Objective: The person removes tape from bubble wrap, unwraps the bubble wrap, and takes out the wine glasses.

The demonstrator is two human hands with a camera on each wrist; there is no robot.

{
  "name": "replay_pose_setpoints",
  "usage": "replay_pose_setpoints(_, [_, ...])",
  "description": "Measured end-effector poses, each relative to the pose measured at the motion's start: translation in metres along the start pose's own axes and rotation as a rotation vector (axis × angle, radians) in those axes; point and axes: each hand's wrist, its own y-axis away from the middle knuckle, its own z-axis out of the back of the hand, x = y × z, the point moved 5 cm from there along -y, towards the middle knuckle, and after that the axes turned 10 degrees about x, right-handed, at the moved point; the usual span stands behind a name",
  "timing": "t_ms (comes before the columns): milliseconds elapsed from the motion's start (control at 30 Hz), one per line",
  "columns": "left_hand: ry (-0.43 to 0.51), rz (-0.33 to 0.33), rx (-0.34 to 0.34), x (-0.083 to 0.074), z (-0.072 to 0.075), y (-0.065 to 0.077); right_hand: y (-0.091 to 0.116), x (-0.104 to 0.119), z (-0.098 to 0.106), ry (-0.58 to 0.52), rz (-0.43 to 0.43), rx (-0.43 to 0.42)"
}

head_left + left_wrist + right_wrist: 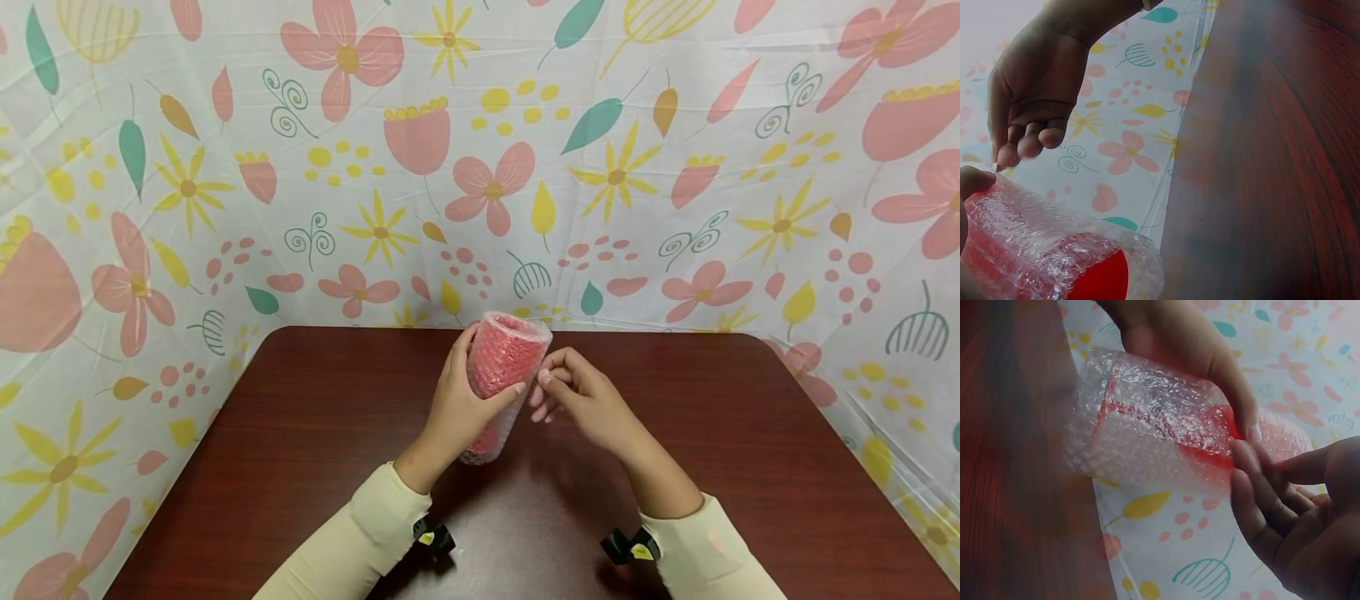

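Tilted over the tabletop (300, 450), the red cylinder (501, 362) is gripped by the left hand (458, 404); just to its right, the right hand (588, 402) is held bent, any pinch unclear. Shiny bubble wrap (1138, 406) is wound around it.

you can read no words, brands or numbers here. the black device (444, 542) on your left wrist bears a small yellow label (427, 538), your right wrist's device (618, 547) a similar yellow sticker (642, 552), both too tiny to read.
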Motion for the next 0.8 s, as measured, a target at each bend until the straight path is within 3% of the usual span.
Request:
replay_pose_setpoints(133, [-0.007,0.008,-0.01,0.0,0.0002,0.0,0.0006,-0.0002,0.0019,0.033,-0.01,-0.033])
replay_pose_setpoints(300, [-0.02,0.02,-0.004,0.0,-0.001,-0.0005,0.001,0.0004,0.0018,-0.007,-0.024,-0.031])
replay_pose_setpoints(600, [0.002,0.047,0.078,-0.0007,-0.0043,0.0009,-0.0016,-0.003,0.0006,0.011,-0.071,-0.031])
replay_pose_setpoints(800, [0.045,0.014,0.105,0.0011,-0.0044,-0.0004,-0.0024,-0.0053,0.0018,0.028,-0.067,-0.041])
